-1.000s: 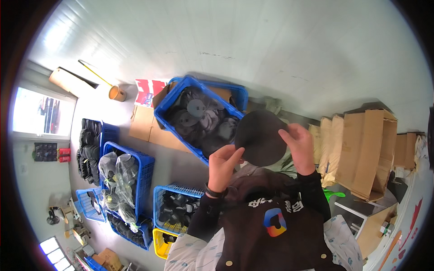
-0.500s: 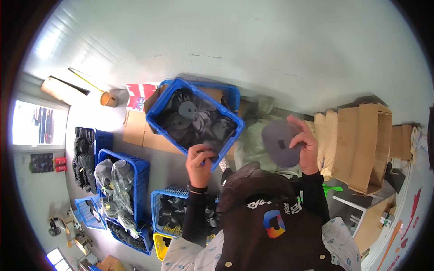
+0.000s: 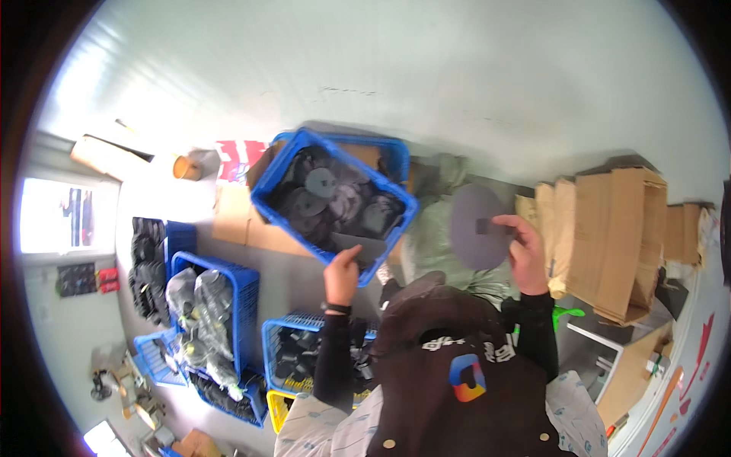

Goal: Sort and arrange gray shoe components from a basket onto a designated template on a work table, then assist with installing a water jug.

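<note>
My right hand [image 3: 527, 255] is closed on the edge of a flat dark-grey oval piece [image 3: 474, 232]. The piece has a small dark square patch, and my index finger lies beside that patch. Over the near edge of a blue plastic basket [image 3: 285, 230], my left hand [image 3: 342, 276] pinches a grey flat piece [image 3: 367, 247] whose lower part is hidden. Inside the basket lie several dark grey and black pieces; one lighter grey disc [image 3: 320, 183] with a small dark patch rests on top.
A large pale-green sack [image 3: 430, 240] lies right of the basket, with cardboard boxes [image 3: 601, 236] farther right. Blue crates [image 3: 245, 297] with bagged dark goods stand at the left. Another crate [image 3: 283, 329] of dark parts sits beside my left forearm.
My right hand has tilted the grey oval piece, and its fingers have shifted nearer the patch. At my left hand, more of a grey flat piece shows. The whole view has shifted slightly.
</note>
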The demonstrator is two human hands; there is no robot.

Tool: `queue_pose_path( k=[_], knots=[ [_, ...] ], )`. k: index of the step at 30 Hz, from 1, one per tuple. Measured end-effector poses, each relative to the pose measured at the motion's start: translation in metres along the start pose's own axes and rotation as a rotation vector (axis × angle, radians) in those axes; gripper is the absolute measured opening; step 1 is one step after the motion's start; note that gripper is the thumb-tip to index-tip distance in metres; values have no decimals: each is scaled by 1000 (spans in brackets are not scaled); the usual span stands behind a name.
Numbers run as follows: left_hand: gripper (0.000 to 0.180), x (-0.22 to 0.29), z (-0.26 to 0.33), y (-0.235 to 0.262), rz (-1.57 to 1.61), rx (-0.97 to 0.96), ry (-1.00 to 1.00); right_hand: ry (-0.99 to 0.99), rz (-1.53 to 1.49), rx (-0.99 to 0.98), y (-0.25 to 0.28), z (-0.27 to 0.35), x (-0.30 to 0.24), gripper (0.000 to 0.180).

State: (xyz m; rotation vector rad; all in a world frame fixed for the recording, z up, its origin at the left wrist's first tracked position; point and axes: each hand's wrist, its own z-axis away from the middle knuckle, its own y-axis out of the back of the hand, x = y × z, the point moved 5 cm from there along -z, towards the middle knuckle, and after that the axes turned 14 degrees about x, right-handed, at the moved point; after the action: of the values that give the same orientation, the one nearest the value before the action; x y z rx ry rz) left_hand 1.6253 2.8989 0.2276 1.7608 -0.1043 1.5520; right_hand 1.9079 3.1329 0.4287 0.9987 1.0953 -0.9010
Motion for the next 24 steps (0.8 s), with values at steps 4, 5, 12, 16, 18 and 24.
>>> queue_pose_path(
  k=[4,5,12,16,18,24],
  knots=[
    [25,-96,25,-55,-457,-419,-71,-41,-55,-71,6,0,21,55],
    [26,-133,35,-53,-608,-554,-251,-74,-49,-102,-5,1,25,52],
    [24,-90,20,-64,-288,-286,-63,50,315,116,29,7,62,24],
    [40,-111,21,-45,418,-30,591,89,263,94,45,18,63,23],
    [41,-115,34,-54,534,3,641,83,246,76,65,22,63,23],
    [49,-166,152,-23,-70,-83,519,131,187,-112,101,45,87,21]
  ],
)
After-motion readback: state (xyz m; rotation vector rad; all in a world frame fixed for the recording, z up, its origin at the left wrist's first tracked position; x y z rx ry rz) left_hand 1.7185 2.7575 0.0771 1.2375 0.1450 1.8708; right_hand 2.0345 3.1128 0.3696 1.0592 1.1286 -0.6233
